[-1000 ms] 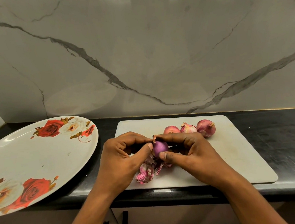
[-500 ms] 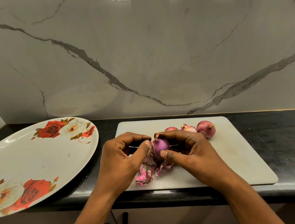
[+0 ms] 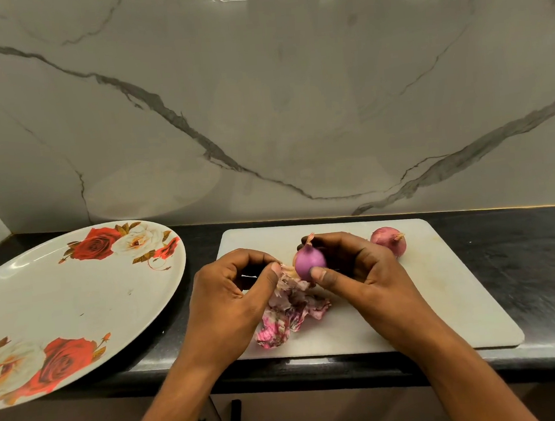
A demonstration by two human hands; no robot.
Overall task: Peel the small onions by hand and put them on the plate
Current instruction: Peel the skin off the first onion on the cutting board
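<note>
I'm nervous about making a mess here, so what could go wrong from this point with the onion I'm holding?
The peeled onion sits only between your right hand's fingertips, so it may slip onto the skin pile. Your left hand pinches a skin strip; a sharp tug could jolt the onion. The plate seems to overhang the counter edge; weight on its near rim could tip it.

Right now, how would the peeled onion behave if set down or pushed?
The peeled onion looks round, so it would probably roll on the flat cutting board. Its bare surface looks smooth, likely slippery in the right hand.
</note>
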